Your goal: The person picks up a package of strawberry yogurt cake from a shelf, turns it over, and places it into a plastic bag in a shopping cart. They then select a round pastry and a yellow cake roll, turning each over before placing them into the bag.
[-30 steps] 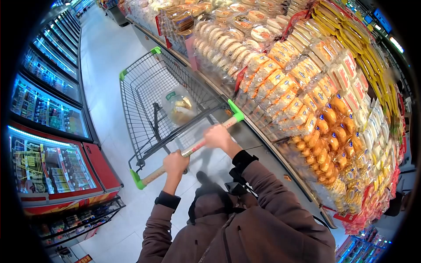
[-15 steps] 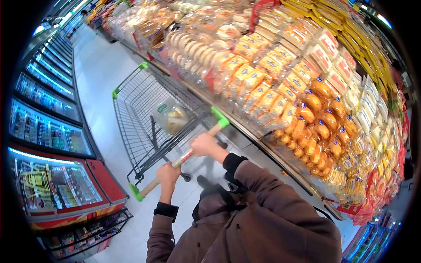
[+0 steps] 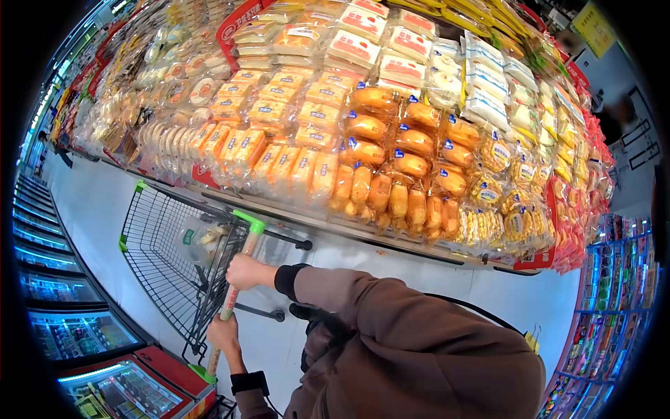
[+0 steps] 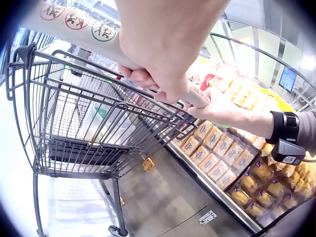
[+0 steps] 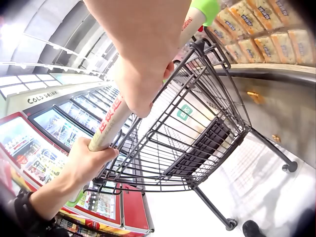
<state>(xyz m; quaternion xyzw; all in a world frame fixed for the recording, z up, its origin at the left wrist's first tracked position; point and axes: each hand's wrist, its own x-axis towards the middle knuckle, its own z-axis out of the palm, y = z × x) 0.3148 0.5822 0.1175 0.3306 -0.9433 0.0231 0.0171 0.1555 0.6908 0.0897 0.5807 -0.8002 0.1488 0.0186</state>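
Both hands grip the pale push handle [image 3: 229, 302] of a wire shopping cart [image 3: 155, 244] with green corner caps. The left hand [image 3: 223, 335] holds it toward the lower green end. Higher up, close to the other green end, the right hand [image 3: 246, 272] has its fingers curled round the bar. Inside the basket lies a clear plastic bag [image 3: 202, 241] with a green label and pale items in it. Printed signs mark the bar beside the left hand in the left wrist view.
A long display stand [image 3: 328, 216] heaped with packaged bread and buns [image 3: 412, 164] runs along the cart's far side. Glass-door drink coolers [image 3: 84, 332] line the left, with a red freezer [image 3: 171, 370] nearest. Stocked shelves [image 3: 604, 300] stand at the right. Pale floor [image 3: 105, 202] stretches ahead.
The head view has swung right, so the bread display now spans the top and the cart sits further left. Both hands keep their grip on the handle throughout.
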